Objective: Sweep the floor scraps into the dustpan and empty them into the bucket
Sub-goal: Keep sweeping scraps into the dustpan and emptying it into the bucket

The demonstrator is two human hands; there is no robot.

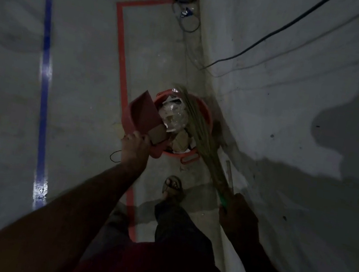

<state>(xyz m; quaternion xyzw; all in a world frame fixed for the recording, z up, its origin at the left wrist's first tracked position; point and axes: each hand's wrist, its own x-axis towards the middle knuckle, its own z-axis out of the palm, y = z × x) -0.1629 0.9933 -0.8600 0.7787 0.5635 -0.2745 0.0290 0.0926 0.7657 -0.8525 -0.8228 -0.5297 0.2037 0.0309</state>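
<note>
Now my left hand (135, 150) grips the red dustpan (142, 114), tilted over the orange bucket (203, 111). My right hand (238, 212) clasps the grass broom (200, 134). No writing is readable.

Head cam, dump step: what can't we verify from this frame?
- Dustpan inside: faces away, so any scraps left are hidden.
- Bucket fill depth: broom bristles and dustpan cover it.
- Right hand grip on the broom handle: too dark.
- Floor beside the left hand: dim and blurred; small scraps unreadable.

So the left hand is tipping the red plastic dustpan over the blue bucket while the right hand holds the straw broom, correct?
Not quite: the head view shows the bucket is red-orange. The left hand does tip the red plastic dustpan over it, and the right hand holds the straw broom.
</note>
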